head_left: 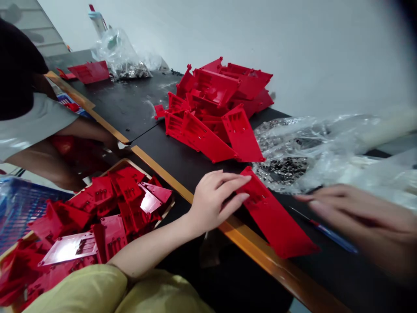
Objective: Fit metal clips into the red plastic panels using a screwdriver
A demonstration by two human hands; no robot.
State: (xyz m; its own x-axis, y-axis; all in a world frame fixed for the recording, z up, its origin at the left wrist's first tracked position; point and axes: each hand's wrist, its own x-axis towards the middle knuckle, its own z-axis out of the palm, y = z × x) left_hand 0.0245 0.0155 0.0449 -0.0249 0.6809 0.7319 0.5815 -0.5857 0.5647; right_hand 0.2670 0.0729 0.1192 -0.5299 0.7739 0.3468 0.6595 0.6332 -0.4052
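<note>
A flat red plastic panel (276,213) lies slantwise on the black table by its front edge, with small slots and posts at its far end. My left hand (216,200) holds that far end, its fingertips on the panel's edge; the thumb is hidden. To the right of the panel, my right hand (361,217) is blurred, thumb and fingers pinched together beside a plastic bag (345,139) of small metal clips (286,169). Something small and dark shows at its fingertips, too unclear to name. Below it a screwdriver with a blue handle (335,238) lies on the table.
Behind the panel rises a pile of red plastic parts (211,100). A crate (172,204) full of similar parts stands at lower left, near a blue basket (29,208). Another person (32,117) sits at left. Another bag of metal pieces (130,67) lies farther back.
</note>
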